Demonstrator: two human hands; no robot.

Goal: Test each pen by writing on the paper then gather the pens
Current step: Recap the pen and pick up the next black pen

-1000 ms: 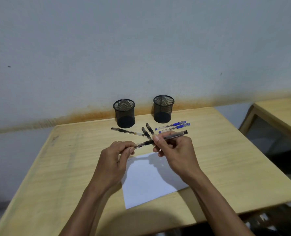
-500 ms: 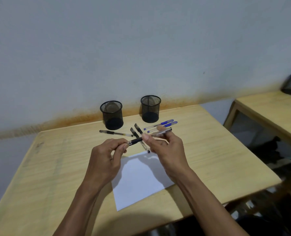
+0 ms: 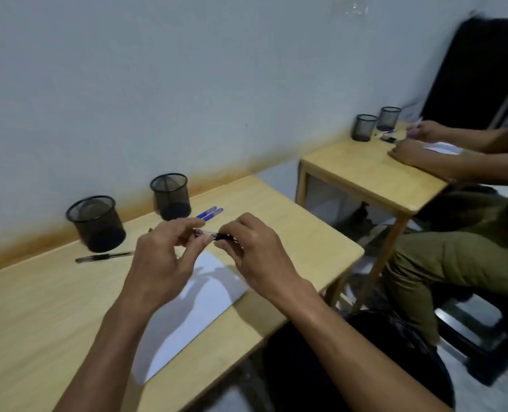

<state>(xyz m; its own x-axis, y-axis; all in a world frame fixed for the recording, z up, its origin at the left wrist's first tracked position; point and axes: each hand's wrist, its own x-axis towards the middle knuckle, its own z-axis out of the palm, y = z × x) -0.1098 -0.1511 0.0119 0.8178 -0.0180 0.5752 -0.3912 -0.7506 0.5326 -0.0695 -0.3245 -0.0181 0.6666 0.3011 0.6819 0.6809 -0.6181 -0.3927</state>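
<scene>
Pinching a black pen [image 3: 215,235] from both ends, the person's two hands meet above the wooden desk [image 3: 38,307], just over the far corner of the white paper [image 3: 187,316]. The right hand [image 3: 258,254] curls its fingers round the dark grip end of the pen, thumb and forefinger closed on the barrel. The left hand [image 3: 160,263] holds the clear end between thumb and forefinger tips, while its other fingers are loosely bent and spread, touching nothing. The pen lies roughly level between the hands, raised off the desk; whether its cap is on cannot be told through the blur.

Behind the hands, two blue pens [image 3: 209,213] lie side by side on the desk, partly hidden by the left fingers. Another black pen [image 3: 104,258] lies flat farther left, near the base of the left mesh pen cup [image 3: 96,223]. A second mesh pen cup [image 3: 171,196] stands upright to its right, close to the wall [image 3: 157,84]. Both cups look empty of pens from this angle.

Off to the right stands a second desk [image 3: 365,171], well apart from the first, carrying two more mesh cups [image 3: 377,126] and a sheet of paper. Another person's hands [image 3: 416,144] rest there, one of them holding a pen, though detail is blurred.
</scene>
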